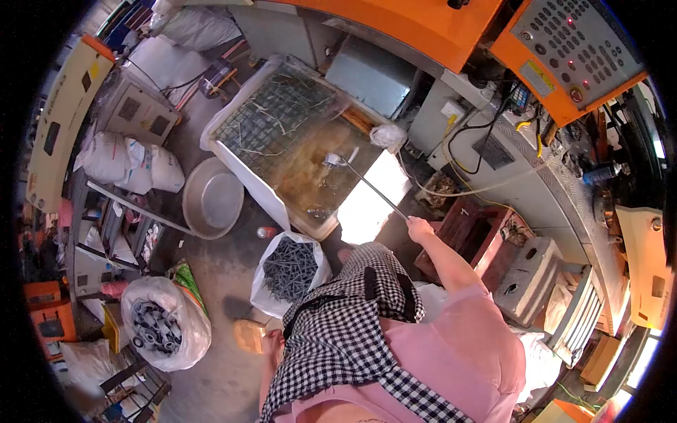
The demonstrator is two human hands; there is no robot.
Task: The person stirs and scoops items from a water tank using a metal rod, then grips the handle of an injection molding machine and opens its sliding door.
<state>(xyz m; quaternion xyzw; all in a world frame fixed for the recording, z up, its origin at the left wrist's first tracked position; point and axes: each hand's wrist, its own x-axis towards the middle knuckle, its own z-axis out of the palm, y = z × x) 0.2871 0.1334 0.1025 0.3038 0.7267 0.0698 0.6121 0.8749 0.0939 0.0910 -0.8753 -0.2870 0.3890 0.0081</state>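
Observation:
My right hand (421,229) is closed around the end of a long thin rod (377,191). The rod reaches over a large white-walled tub (264,190) of murky brownish water (300,169), and its small pale head (333,160) is at the water. A dark grid with loose strips shows in the tub's far part. Low beside my apron, my left hand (273,342) has its fingers curled against a tan, block-like thing (249,336); its exact grip is partly hidden. Close by stands a white bag (262,295) full of dark grey, thin plastic-looking pieces (289,268).
A round metal basin (213,198) sits left of the tub, with a small red can (266,232) nearby. A bag of grey fittings (156,326) stands at lower left. Right are a reddish crate (458,240), a grey metal block (527,282) and an orange machine with a control panel (571,53).

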